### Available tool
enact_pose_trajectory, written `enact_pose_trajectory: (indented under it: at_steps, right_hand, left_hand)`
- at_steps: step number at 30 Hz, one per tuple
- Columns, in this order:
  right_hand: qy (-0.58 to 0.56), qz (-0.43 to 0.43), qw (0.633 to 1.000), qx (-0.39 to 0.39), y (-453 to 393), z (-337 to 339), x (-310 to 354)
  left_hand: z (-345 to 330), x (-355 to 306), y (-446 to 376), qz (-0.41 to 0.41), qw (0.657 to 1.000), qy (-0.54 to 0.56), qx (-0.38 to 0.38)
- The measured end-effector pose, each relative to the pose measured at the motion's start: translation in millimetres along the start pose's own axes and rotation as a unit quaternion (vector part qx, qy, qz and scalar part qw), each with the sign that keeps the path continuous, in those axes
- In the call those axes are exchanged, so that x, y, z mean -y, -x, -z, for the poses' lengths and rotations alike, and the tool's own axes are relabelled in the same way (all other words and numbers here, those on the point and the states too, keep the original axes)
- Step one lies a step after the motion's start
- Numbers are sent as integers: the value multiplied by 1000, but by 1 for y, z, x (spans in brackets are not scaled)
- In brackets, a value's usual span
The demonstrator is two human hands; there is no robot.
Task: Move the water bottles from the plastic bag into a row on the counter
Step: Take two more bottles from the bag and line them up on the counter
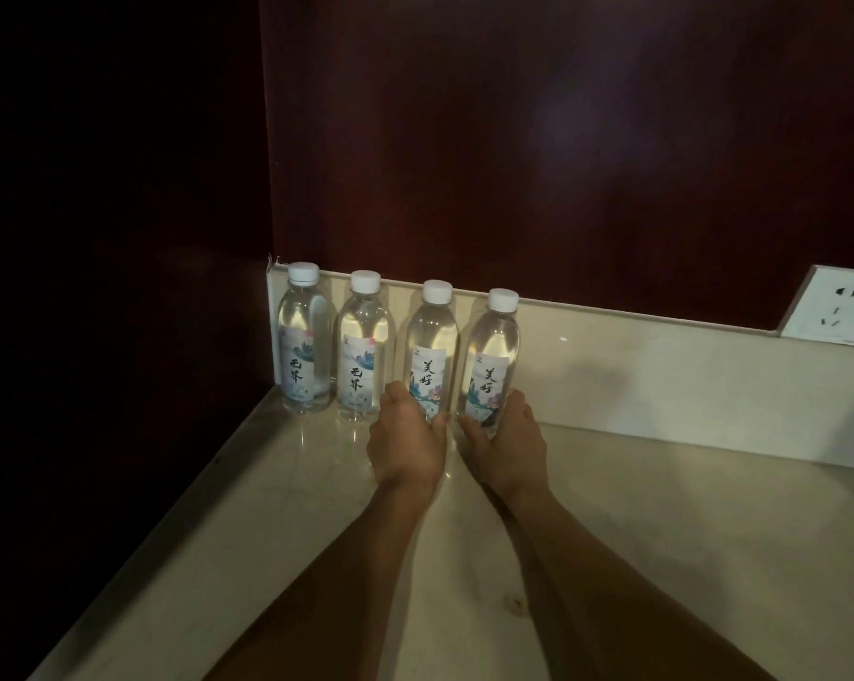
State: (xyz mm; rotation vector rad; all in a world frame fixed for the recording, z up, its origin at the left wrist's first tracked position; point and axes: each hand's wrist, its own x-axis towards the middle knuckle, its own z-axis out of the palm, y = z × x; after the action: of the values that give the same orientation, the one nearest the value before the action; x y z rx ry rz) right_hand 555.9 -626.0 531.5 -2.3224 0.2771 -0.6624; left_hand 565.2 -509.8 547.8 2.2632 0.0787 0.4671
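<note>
Four clear water bottles with white caps stand upright in a row along the cream backsplash [660,371] at the back of the pale stone counter [277,508]. Starting in the corner by the dark wall panel [120,238]: the first bottle [304,336] stands alone, nobody touching it. Just beside it, the second bottle [364,344], same label with black brush characters, also free. Next, the third bottle [432,341], floral label, and here is the left hand [407,442], fingers wrapped round its lower body near the base, thumb on the left side next to the second bottle. Right alongside, the fourth bottle [494,351], matching floral label, with the right hand [506,447] curled round its bottom part, thumb on the right, fingertips showing on the left edge. Both held bottles appear upright with their bases at the counter; whether they rest fully on it is hidden by the hands. Both bare forearms reach in from the lower edge. Far right, a white wall socket [830,307] sits above the backsplash.
</note>
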Motion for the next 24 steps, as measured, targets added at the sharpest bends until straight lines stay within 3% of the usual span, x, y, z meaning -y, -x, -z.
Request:
enact_pose_trajectory:
  at_steps: [24]
  right_hand:
    - [-2,13,1000,-1,0,3,2]
  left_hand:
    - [0,-2,1,6,1000,29,-9]
